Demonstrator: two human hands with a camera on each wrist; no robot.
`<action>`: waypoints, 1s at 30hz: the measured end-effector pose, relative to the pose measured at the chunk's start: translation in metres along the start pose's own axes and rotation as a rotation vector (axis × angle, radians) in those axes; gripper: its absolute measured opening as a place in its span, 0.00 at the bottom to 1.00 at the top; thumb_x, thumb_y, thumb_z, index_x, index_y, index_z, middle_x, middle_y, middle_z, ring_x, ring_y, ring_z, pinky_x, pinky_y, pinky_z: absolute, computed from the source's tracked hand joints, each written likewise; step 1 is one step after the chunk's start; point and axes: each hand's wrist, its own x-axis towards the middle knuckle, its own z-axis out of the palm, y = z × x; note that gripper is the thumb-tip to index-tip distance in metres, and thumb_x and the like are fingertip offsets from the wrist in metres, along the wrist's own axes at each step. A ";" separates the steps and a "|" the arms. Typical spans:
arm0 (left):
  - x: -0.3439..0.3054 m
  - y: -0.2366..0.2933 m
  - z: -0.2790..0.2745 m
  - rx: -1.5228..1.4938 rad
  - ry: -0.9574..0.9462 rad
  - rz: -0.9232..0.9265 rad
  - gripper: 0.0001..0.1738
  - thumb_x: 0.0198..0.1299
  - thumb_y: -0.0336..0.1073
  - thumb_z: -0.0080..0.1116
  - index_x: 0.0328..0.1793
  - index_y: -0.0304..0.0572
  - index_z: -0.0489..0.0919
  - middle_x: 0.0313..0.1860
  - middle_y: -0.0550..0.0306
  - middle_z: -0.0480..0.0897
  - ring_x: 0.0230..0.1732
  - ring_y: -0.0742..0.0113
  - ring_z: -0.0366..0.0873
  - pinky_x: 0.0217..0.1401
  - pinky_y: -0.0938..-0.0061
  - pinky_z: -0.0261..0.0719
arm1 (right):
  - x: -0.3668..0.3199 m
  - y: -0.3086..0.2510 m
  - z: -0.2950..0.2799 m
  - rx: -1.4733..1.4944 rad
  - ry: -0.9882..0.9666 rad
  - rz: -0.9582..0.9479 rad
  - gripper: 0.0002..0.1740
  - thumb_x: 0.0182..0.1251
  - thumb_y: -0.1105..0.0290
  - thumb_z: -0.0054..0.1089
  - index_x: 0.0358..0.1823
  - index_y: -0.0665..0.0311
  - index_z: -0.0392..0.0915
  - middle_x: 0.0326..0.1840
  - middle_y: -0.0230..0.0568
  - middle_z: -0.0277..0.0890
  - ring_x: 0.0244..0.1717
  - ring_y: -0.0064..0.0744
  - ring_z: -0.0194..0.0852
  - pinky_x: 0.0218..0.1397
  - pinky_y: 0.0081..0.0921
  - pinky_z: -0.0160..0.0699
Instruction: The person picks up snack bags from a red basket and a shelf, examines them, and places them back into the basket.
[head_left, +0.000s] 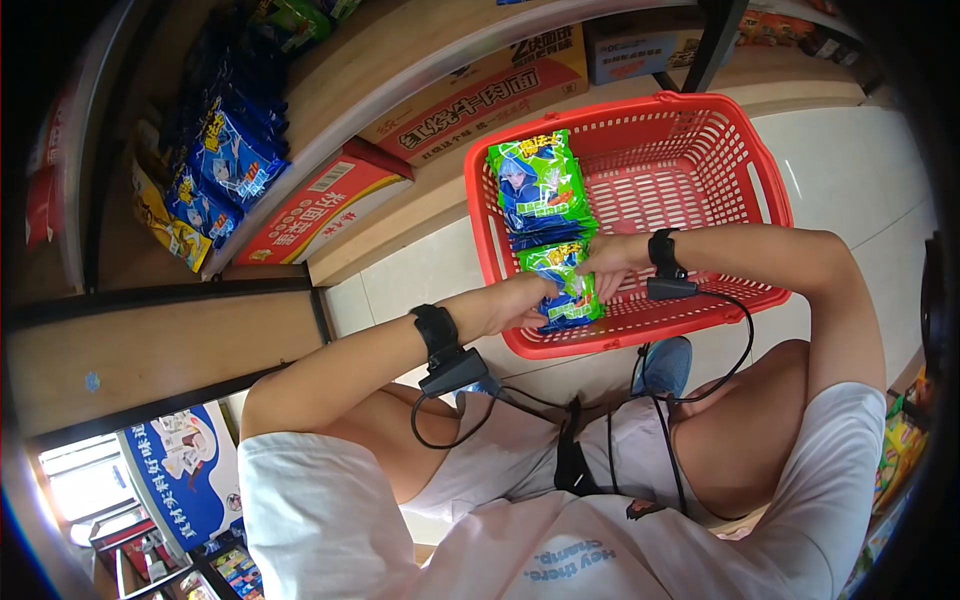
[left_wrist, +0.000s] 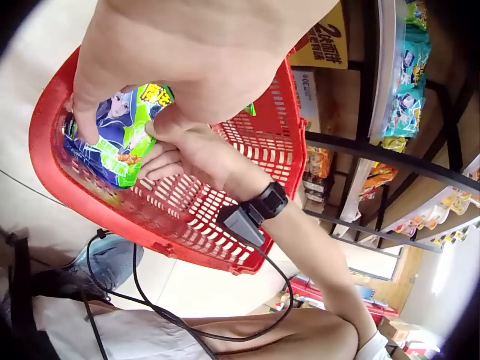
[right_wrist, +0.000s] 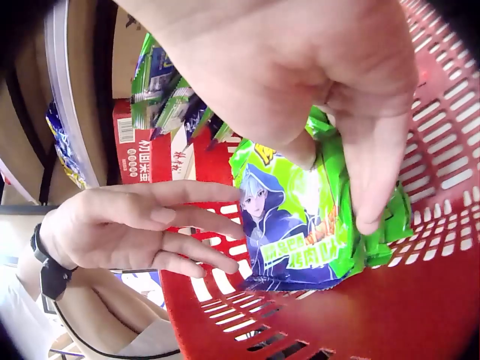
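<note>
A red plastic shopping basket [head_left: 640, 343] holds rows of green-and-blue snack packets with a hooded cartoon figure. The near stack of snack packets [right_wrist: 292, 217] stands against the basket's end wall. My right hand [head_left: 615, 262] grips this stack, thumb on the front face and fingers along its side. On the opposite edge, my left hand [right_wrist: 127, 232] reaches with spread, nearly straight fingers, their tips right at the packet. Farther back in the basket, another row of green-and-blue packets [head_left: 540, 180] leans close behind.
Shelving on the left holds blue snack packets [head_left: 240, 150] above a red carton [head_left: 320, 205]. A large brown-and-red noodle carton [head_left: 480, 95] sits on the low shelf behind the basket. Black cables [head_left: 750, 335] run from the wrist cameras across the lap. A shoe [head_left: 668, 365] is close to the basket's near side.
</note>
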 end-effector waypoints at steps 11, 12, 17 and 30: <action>0.003 0.004 0.001 0.136 0.041 -0.004 0.30 0.66 0.44 0.56 0.72 0.46 0.63 0.65 0.46 0.69 0.66 0.49 0.70 0.68 0.57 0.75 | -0.026 -0.025 0.008 -0.335 0.069 0.100 0.30 0.71 0.56 0.58 0.53 0.84 0.75 0.41 0.64 0.84 0.35 0.44 0.89 0.40 0.33 0.93; 0.004 0.004 0.002 0.136 0.054 -0.002 0.30 0.67 0.44 0.55 0.72 0.46 0.63 0.65 0.45 0.69 0.66 0.48 0.70 0.67 0.56 0.75 | -0.029 -0.027 0.007 -0.398 0.076 0.108 0.28 0.70 0.56 0.59 0.53 0.81 0.76 0.39 0.61 0.84 0.34 0.42 0.89 0.38 0.32 0.92; 0.015 0.005 0.004 0.051 0.120 -0.013 0.30 0.71 0.51 0.47 0.75 0.49 0.60 0.65 0.41 0.67 0.67 0.43 0.69 0.65 0.47 0.75 | -0.026 -0.023 0.011 -0.281 0.014 -0.174 0.25 0.68 0.59 0.62 0.60 0.68 0.74 0.41 0.44 0.84 0.41 0.34 0.87 0.40 0.27 0.86; 0.017 0.014 0.004 0.013 0.148 -0.056 0.36 0.74 0.63 0.29 0.82 0.58 0.47 0.74 0.30 0.60 0.73 0.30 0.62 0.71 0.29 0.58 | -0.039 -0.034 0.020 -0.004 -0.124 -0.144 0.40 0.68 0.59 0.58 0.77 0.58 0.50 0.61 0.54 0.73 0.58 0.45 0.80 0.62 0.36 0.78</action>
